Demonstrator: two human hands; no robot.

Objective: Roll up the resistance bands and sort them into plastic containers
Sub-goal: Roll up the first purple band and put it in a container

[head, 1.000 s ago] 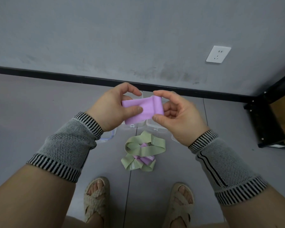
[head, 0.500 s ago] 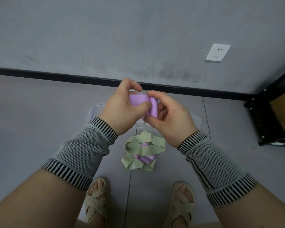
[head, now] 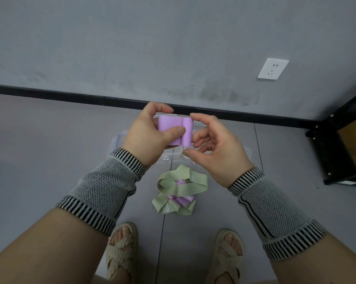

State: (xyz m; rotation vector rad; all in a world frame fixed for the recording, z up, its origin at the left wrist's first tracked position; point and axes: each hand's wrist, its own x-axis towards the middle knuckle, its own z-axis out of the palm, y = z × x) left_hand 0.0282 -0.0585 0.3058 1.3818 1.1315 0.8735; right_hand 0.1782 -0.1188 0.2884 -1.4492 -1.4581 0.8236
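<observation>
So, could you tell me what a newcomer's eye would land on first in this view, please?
Most striking is the purple band, partly rolled and held up mid-frame: the left hand pinches its flat end while the right hand's fingertips meet the rolled end. Below, on the grey floor, lies a tangle of green and purple bands. Clear plastic containers sit behind the hands, mostly hidden.

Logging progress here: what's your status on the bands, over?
Both hands on purple band, left hand pinching flat end, right hand at rolled end. Green and purple bands loose on floor. Containers below, nothing blocking.
</observation>
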